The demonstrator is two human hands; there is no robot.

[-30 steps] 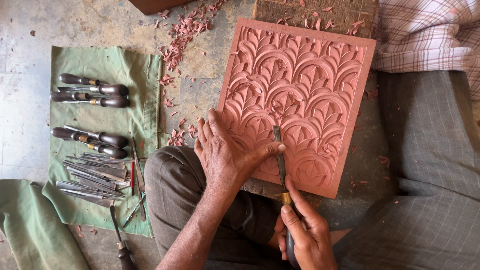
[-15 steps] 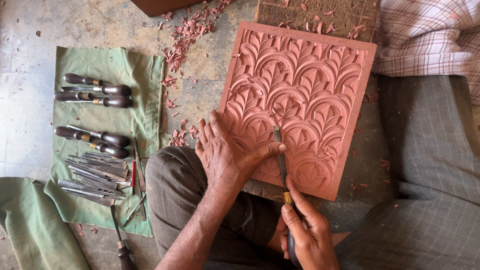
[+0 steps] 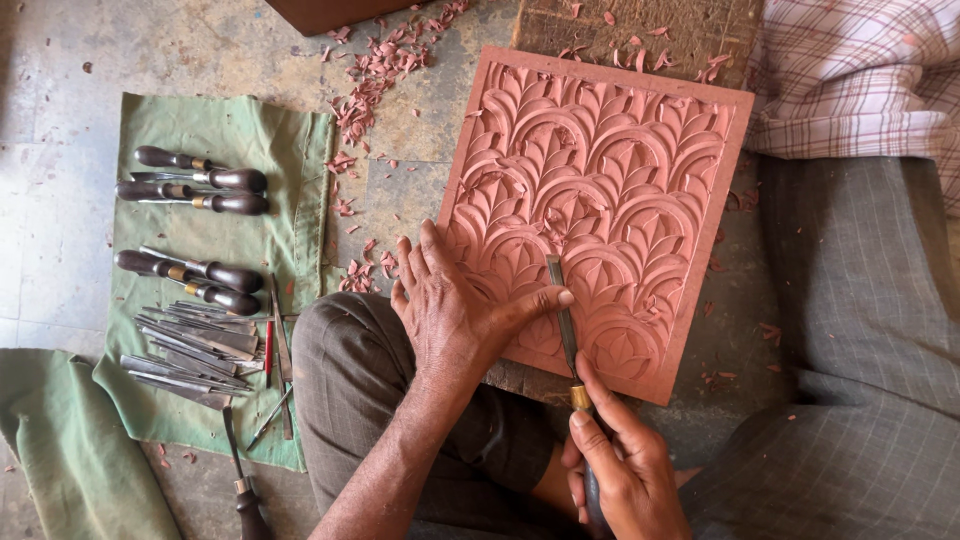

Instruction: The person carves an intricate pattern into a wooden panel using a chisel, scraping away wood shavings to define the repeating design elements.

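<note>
Hands work near the carved panel (image 3: 600, 200) lower edge: right (image 3: 620, 470) gripping chisel (image 3: 565, 325), left (image 3: 455, 310) spread flat.

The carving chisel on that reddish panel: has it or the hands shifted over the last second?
Hardly at all. The slim metal carving chisel keeps its tip at the same spot on the reddish carved relief panel. The left hand stays flat on the panel, thumb against the blade; the right hand still grips the handle. The dark-handled tools on the green cloth lie as before.
</note>
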